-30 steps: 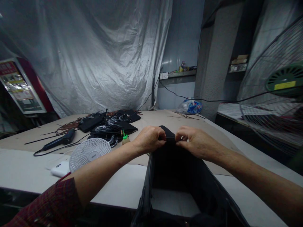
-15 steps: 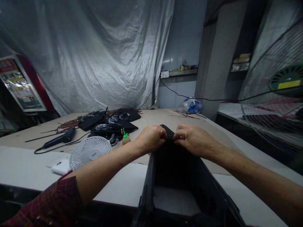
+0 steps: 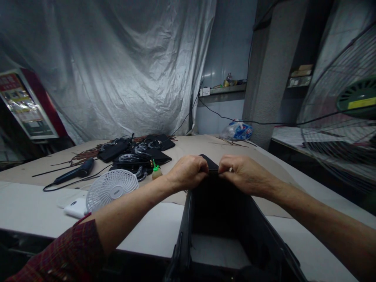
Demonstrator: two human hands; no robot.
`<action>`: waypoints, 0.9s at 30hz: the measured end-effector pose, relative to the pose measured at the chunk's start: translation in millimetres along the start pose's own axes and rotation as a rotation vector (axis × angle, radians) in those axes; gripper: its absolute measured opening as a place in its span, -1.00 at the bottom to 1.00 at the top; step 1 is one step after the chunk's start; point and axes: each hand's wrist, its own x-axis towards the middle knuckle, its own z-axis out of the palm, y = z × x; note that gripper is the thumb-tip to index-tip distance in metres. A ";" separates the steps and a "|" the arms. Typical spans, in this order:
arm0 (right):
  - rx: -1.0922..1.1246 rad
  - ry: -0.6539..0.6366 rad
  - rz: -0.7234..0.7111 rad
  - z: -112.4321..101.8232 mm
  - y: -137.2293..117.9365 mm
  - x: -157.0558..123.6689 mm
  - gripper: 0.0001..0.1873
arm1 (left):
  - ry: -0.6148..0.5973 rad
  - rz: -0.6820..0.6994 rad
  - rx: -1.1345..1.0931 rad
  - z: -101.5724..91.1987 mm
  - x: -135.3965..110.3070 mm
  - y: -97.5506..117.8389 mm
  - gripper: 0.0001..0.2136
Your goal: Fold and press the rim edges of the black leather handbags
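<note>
A black bag (image 3: 268,231) stands with its open mouth toward me, dark inside with a pale patch low down. Its far edge is pinched by both hands. My left hand (image 3: 189,171) has thumb and curled fingers closed on the left part of that edge. A short way to the right, my right hand (image 3: 243,172) grips the same edge between thumb and fingers. Between them a black flat piece (image 3: 209,162) shows behind the rim. A small bottle with a green nozzle (image 3: 156,171) stands just beyond my left forearm.
On the table (image 3: 194,145), a white fan (image 3: 113,190) stands left of my forearm. Behind it lie a black corded tool (image 3: 75,172) and a pile of black bag pieces (image 3: 138,152). A plastic bag (image 3: 237,130) sits at the back; a large caged fan (image 3: 355,98) is at right.
Both hands keep their pinch on the bag's far edge. My right hand has shifted slightly to the right, my left hand barely. Otherwise the scene looks the same.
</note>
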 end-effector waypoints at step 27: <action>0.179 0.083 0.289 5.0 -7.5 7.0 -0.95 | 0.052 -0.249 -0.090 8.0 2.1 7.7 -0.88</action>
